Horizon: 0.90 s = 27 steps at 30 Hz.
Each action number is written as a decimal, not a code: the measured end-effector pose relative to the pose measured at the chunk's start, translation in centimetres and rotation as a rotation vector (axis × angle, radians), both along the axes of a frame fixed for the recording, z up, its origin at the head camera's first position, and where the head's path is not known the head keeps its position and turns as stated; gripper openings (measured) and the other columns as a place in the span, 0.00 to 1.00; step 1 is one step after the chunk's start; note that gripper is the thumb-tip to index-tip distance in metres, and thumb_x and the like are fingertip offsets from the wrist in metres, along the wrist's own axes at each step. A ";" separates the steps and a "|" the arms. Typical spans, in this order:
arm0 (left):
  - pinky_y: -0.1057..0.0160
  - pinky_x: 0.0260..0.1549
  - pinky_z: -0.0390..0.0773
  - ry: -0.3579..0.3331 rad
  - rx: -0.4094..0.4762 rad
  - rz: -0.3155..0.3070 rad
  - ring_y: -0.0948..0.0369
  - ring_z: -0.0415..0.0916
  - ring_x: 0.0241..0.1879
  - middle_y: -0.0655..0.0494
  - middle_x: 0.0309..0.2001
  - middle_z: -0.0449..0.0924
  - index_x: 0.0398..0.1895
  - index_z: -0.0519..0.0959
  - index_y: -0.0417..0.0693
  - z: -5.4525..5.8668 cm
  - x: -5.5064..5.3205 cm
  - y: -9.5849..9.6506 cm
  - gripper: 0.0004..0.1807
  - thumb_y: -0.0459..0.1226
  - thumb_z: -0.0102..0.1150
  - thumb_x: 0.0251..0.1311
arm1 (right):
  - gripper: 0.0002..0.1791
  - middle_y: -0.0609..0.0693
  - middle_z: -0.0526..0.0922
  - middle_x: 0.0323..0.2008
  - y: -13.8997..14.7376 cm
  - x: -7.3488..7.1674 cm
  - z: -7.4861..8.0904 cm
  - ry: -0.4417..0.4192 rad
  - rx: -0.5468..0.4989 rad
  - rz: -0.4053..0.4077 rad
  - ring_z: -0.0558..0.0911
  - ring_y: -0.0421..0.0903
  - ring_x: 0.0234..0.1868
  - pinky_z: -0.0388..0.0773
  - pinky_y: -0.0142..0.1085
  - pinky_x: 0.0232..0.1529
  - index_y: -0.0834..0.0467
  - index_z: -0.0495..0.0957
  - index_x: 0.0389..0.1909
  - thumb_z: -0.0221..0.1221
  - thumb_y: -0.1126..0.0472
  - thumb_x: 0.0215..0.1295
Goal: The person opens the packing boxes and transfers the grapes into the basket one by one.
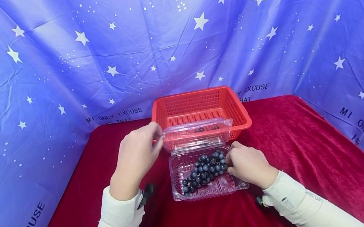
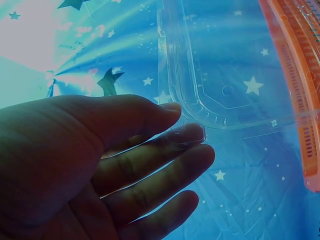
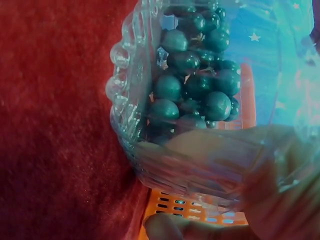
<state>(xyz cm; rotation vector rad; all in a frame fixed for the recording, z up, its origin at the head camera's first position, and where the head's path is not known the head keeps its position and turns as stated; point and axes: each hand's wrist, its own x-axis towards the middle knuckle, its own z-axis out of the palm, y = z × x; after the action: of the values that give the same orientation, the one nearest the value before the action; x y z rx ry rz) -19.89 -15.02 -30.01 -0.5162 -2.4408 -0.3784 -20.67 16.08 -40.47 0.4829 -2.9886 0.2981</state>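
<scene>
A clear plastic clamshell box (image 1: 178, 167) lies on the red cloth with its lid (image 1: 201, 141) raised at the back. Inside, a bunch of dark grapes (image 1: 204, 170) runs from the front left to the back right. My left hand (image 1: 139, 151) pinches the lid's left corner between thumb and index finger; the left wrist view shows the lid's corner tab (image 2: 187, 137) there. At the box's right wall is my right hand (image 1: 250, 163), one finger inside beside the grapes (image 3: 195, 80) and another outside the wall, gripping the side.
Right behind the box stands a red slotted plastic basket (image 1: 242, 116), partly overlapped by the lid. Red velvet cloth (image 1: 292, 146) covers the table. A blue curtain (image 1: 147, 39) with white stars and lettering hangs around its back and sides.
</scene>
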 end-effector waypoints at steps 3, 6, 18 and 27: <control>0.57 0.20 0.76 -0.003 -0.002 0.002 0.60 0.72 0.20 0.58 0.25 0.83 0.34 0.80 0.52 0.0 0.0 0.0 0.05 0.34 0.68 0.61 | 0.09 0.47 0.79 0.38 0.0 0.1 -0.1 0.014 0.007 0.013 0.83 0.47 0.29 0.77 0.47 0.21 0.43 0.90 0.31 0.76 0.56 0.47; 0.57 0.20 0.76 -0.003 -0.003 -0.001 0.60 0.72 0.20 0.58 0.25 0.83 0.34 0.80 0.52 0.1 0.0 0.1 0.05 0.34 0.68 0.61 | 0.11 0.47 0.81 0.37 0.1 0.0 -0.1 0.007 0.011 0.028 0.85 0.47 0.33 0.81 0.48 0.25 0.46 0.91 0.35 0.76 0.57 0.48; 0.58 0.20 0.77 0.005 -0.003 -0.005 0.61 0.72 0.20 0.58 0.25 0.82 0.34 0.80 0.52 -0.1 0.1 0.0 0.06 0.34 0.69 0.61 | 0.07 0.44 0.79 0.31 0.2 -0.4 -0.2 -0.010 -0.024 0.060 0.79 0.41 0.30 0.80 0.42 0.29 0.45 0.85 0.24 0.74 0.58 0.50; 0.58 0.20 0.76 -0.001 -0.006 -0.007 0.61 0.71 0.19 0.57 0.24 0.82 0.34 0.79 0.51 0.0 0.0 0.0 0.06 0.35 0.69 0.61 | 0.12 0.42 0.76 0.29 0.1 -0.4 -0.1 -0.028 -0.027 0.057 0.76 0.40 0.29 0.77 0.40 0.27 0.43 0.81 0.21 0.77 0.55 0.48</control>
<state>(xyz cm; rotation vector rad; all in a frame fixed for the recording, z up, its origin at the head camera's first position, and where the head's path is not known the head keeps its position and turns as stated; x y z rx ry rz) -19.88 -15.01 -30.05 -0.5269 -2.4423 -0.3736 -21.04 16.13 -40.59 0.5666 -2.9977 0.3522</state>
